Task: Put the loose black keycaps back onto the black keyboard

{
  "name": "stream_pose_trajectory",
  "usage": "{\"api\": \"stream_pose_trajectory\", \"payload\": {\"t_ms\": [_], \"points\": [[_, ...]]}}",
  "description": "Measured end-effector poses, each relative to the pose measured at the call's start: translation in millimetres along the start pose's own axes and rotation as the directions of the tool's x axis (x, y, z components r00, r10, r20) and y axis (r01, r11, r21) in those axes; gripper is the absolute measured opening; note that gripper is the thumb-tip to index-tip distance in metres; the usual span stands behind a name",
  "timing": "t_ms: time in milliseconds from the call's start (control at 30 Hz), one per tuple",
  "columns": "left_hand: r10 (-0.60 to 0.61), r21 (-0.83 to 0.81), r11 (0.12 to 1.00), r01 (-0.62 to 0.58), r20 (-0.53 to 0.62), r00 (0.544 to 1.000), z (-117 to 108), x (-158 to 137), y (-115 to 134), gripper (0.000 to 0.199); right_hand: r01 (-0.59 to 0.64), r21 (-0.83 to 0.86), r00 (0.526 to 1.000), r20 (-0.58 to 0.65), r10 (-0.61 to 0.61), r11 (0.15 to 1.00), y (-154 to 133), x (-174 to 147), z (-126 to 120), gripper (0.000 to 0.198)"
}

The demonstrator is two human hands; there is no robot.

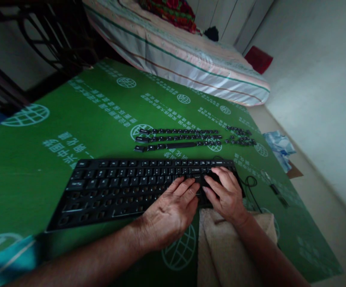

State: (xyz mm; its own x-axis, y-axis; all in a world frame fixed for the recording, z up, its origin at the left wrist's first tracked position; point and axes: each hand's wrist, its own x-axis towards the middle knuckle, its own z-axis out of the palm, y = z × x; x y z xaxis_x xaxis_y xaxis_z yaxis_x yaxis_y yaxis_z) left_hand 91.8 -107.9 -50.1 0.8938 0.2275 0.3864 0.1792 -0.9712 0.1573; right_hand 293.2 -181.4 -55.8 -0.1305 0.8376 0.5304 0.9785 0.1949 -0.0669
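Observation:
A black keyboard [125, 179] lies on a green printed board, its upper rows fitted with keycaps and its lower rows showing bare key sockets. My left hand [173, 207] rests with fingers stretched over the keyboard's right-middle part, fingertips by the keys there. Over the number-pad end, my right hand [226, 193] has its fingers apart and bent down onto the keyboard. What lies right under the fingertips is hidden. Beyond the keyboard, loose keycaps [173, 138] lie in rows, with a smaller cluster of keycaps [241, 136] to their right.
A beige cloth [229, 247] lies under my right forearm. The keyboard cable [252, 185] curls at right, near a small dark tool-like object [277, 193]. Crumpled blue-white plastic [279, 145] sits past the green board's [101, 103] right edge. A bed [190, 63] stands behind.

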Motion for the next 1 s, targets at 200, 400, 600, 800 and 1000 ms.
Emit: {"api": "stream_pose_trajectory", "payload": {"t_ms": [200,400,600,800,1000], "points": [[-0.004,0.000,1.000,0.004,-0.033,0.999,1.2,-1.6,-0.8,0.021,0.012,0.005,1.000,-0.010,-0.012,1.000,-0.3,2.4,0.7,0.027],[-0.006,0.003,1.000,0.006,-0.048,0.999,-0.7,-1.8,-0.9,0.020,-0.098,0.097,0.990,-0.088,0.106,0.990,1.7,4.0,-1.7,0.035],[-0.004,0.020,1.000,0.005,-0.037,0.999,-1.1,-2.2,-1.5,0.019,-0.239,0.196,0.929,-0.240,0.283,0.951,9.6,2.5,-1.1,0.029],[0.055,0.052,0.997,-0.053,-0.022,0.998,-1.8,-0.5,2.7,0.031,-0.239,0.220,0.926,-0.242,0.290,0.946,9.1,3.8,0.9,0.022],[0.205,0.074,0.976,-0.203,-0.023,0.978,9.7,1.3,0.2,0.038,-0.226,0.207,0.924,-0.264,0.277,0.952,5.3,7.6,3.7,0.020]]}}
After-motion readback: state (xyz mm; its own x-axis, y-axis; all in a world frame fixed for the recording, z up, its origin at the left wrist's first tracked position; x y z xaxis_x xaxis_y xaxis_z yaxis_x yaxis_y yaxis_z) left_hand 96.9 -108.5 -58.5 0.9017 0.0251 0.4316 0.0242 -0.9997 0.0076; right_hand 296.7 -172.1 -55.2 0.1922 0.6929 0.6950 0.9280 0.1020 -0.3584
